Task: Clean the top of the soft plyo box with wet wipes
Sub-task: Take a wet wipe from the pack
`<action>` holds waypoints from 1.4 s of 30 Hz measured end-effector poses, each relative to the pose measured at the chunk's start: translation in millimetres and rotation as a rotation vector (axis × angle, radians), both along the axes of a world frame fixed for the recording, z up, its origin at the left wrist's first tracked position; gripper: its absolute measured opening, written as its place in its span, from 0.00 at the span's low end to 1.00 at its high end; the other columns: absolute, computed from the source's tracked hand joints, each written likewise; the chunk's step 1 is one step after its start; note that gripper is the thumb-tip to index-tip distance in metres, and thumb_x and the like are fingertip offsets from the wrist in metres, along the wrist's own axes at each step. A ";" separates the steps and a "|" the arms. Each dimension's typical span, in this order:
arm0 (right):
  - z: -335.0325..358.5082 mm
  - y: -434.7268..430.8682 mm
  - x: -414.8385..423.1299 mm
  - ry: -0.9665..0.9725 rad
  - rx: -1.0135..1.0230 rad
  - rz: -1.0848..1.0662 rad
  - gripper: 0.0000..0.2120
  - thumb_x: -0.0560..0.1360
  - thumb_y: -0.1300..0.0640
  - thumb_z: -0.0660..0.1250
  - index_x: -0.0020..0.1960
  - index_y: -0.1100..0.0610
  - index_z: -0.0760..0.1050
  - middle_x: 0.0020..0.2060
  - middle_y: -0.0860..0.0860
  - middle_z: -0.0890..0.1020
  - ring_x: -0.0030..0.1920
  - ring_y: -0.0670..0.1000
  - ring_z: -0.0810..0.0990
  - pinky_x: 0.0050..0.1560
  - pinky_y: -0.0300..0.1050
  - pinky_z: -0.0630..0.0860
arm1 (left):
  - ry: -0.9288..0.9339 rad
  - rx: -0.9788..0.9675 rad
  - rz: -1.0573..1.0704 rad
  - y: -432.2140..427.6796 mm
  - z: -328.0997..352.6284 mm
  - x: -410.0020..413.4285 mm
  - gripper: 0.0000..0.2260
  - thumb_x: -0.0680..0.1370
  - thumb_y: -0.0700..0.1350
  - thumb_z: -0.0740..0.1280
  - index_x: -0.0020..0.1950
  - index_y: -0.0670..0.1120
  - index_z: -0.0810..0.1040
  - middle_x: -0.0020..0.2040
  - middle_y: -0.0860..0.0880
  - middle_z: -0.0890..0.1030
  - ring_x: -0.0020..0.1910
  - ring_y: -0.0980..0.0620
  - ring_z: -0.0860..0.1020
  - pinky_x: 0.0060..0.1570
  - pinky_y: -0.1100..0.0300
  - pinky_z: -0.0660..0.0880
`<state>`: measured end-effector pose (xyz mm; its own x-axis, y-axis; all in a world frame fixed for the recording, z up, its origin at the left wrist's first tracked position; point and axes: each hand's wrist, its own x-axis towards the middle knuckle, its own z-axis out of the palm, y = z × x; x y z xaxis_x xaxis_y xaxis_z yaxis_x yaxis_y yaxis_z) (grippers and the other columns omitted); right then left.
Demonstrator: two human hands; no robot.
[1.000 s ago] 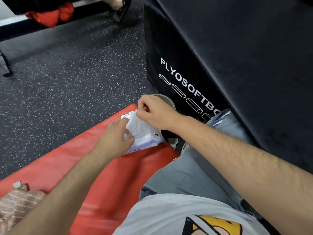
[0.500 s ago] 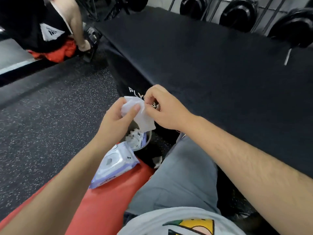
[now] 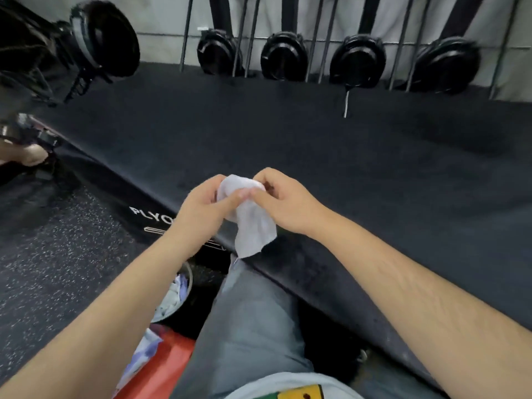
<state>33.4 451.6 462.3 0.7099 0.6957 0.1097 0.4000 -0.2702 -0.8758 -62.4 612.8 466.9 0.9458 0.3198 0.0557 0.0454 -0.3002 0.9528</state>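
A white wet wipe (image 3: pixel 250 223) hangs crumpled between both hands, just above the near edge of the black soft plyo box (image 3: pixel 331 156). My left hand (image 3: pixel 201 211) pinches the wipe's upper left part. From the other side, my right hand (image 3: pixel 283 201) pinches its top right. The box's broad black top spreads across the middle of the view, with white lettering on its side at the left. The wipes packet (image 3: pixel 144 352) lies low on the red mat (image 3: pixel 169 367), partly hidden by my left forearm.
A small bin (image 3: pixel 175 298) with used wipes stands on the speckled floor (image 3: pixel 57 269) beside my knee. Several black weight plates (image 3: pixel 285 56) lean on a rack behind the box. Another person's foot (image 3: pixel 26 152) shows at the far left.
Both hands pulled a wipe out of the packet on the mat and lifted it up in front of the box. The view has tilted up toward the box top and the rack.
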 end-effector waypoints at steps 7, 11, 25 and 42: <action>8.9 -103.2 33.9 0.153 0.157 -0.325 0.11 0.74 0.53 0.75 0.48 0.48 0.72 0.43 0.50 0.80 0.44 0.49 0.81 0.43 0.46 0.79 | 0.039 -0.086 -0.200 -75.8 14.3 75.1 0.16 0.76 0.54 0.73 0.51 0.41 0.79 0.48 0.46 0.84 0.44 0.48 0.84 0.40 0.56 0.77; 12.0 -156.3 43.2 0.220 0.210 -0.523 0.19 0.72 0.52 0.77 0.61 0.48 0.76 0.48 0.52 0.82 0.52 0.52 0.83 0.54 0.51 0.82 | 0.104 -0.262 -0.330 -116.5 18.2 109.5 0.19 0.78 0.56 0.70 0.57 0.42 0.81 0.56 0.40 0.83 0.58 0.35 0.80 0.52 0.45 0.80; 11.3 -247.3 41.5 0.472 0.328 -0.597 0.11 0.78 0.61 0.71 0.59 0.61 0.75 0.53 0.55 0.85 0.52 0.55 0.86 0.53 0.56 0.83 | 0.250 -0.381 -0.724 -183.9 -6.0 160.1 0.15 0.83 0.42 0.64 0.70 0.46 0.75 0.66 0.43 0.79 0.65 0.41 0.78 0.66 0.39 0.71; 10.3 -253.4 25.4 0.223 0.154 -0.834 0.04 0.74 0.52 0.70 0.47 0.48 0.83 0.45 0.40 0.82 0.48 0.39 0.80 0.51 0.41 0.78 | 0.167 0.013 -0.582 -197.7 0.4 158.4 0.05 0.77 0.47 0.71 0.49 0.52 0.86 0.51 0.56 0.85 0.50 0.57 0.82 0.46 0.58 0.77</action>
